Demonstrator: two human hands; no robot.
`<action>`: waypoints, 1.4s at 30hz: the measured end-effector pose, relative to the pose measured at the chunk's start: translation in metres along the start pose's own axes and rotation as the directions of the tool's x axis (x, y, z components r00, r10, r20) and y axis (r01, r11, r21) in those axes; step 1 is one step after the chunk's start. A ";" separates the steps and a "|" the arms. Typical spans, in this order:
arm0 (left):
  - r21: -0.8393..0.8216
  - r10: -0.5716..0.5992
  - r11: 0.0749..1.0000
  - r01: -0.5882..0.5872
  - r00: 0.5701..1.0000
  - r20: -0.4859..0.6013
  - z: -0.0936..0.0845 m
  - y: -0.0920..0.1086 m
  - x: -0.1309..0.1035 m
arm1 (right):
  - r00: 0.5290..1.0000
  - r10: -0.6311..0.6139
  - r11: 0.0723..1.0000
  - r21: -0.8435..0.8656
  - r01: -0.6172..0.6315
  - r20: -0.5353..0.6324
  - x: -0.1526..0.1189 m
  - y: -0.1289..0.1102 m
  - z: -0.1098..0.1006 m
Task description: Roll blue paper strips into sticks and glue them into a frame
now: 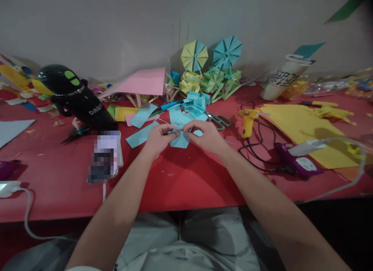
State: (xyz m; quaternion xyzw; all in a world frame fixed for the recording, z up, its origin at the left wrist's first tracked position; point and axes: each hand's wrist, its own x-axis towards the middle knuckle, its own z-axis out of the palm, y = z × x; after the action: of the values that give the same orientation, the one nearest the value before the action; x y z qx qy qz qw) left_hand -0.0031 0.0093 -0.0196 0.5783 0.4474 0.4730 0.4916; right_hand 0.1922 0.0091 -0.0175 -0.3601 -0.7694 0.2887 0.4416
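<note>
Both hands meet over the middle of the red table, fingertips close together on a folded light-blue paper (180, 140). My left hand (159, 138) pinches its left side, and my right hand (204, 134) pinches the right side; the fingers hide the upper fold. Cut blue paper strips (141, 134) lie left of my left hand. Just beyond the fingers is a pile of blue paper pieces (189, 114). Grey-handled scissors (220, 121) rest behind my right hand, their blades partly under paper.
A phone (104, 156) on a cable and a black bottle (87, 104) stand left. To the right are a yellow glue gun (247, 123), a purple power block (300, 162), yellow paper sheets (309, 135) and a white cup (284, 78). Folded paper wheels (227, 53) stand by the wall.
</note>
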 end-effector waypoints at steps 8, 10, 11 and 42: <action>-0.133 -0.040 0.991 0.036 0.999 -0.028 0.003 0.005 -0.002 | 0.999 0.032 0.999 0.035 -0.032 -0.017 0.002 0.004 -0.003; -0.194 -0.092 0.977 0.086 0.996 -0.022 0.003 0.007 -0.002 | 1.000 -0.011 1.000 0.013 0.011 -0.020 0.002 0.003 -0.003; -0.224 -0.128 0.967 0.121 0.992 -0.017 0.003 0.008 -0.002 | 0.999 -0.035 0.999 0.002 0.035 -0.018 0.001 0.003 -0.003; 0.141 0.143 0.981 -0.136 0.989 -0.040 0.001 0.004 -0.002 | 0.949 0.302 0.913 0.259 -0.317 0.096 0.007 0.006 0.000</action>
State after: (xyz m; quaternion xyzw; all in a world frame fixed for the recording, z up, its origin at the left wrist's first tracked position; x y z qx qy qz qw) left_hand -0.0020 0.0072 -0.0157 0.6288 0.4495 0.4884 0.4050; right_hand 0.1921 0.0182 -0.0192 -0.4055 -0.6675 0.4670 0.4145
